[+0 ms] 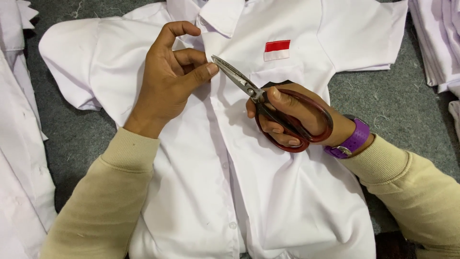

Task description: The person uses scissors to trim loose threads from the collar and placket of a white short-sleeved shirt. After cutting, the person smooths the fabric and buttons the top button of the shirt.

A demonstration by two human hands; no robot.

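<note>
Left hand (167, 81) is down on the white short-sleeved shirt (268, 201), thumb and forefinger pinched shut at the button placket just below the collar (223, 14). Whatever sits in that pinch is too small to make out; it could be a loose thread or just a nip of cloth. Right hand (287, 115) has its grip closed through the dark red handles of the scissors (268, 103), thumb in one loop, fingers in the other, and the blades look almost shut, their tips right against the left thumbnail.

The shirt lies flat, front up, buttoned, spread under both hands on the grey felt-like worktop (412, 120). A small red-and-white patch (277, 50) sits just beyond the scissor blades, above the chest pocket. A purple watch (352, 141) rides the right wrist, behind the grip. More white garments are stacked off to the left (14, 144) and out past the right sleeve (436, 38).

To do this well, as I read it: keep the pinch taut and lifted slightly off the placket, so only what is meant to go lies between the blades. Work with the tips alone, blades flat and parallel to the cloth, never angled down into it. The thumb is very close to the steel, so a short, slow snip is the safe one. The main risk is nicking the fabric or the buttonhole stitching.
</note>
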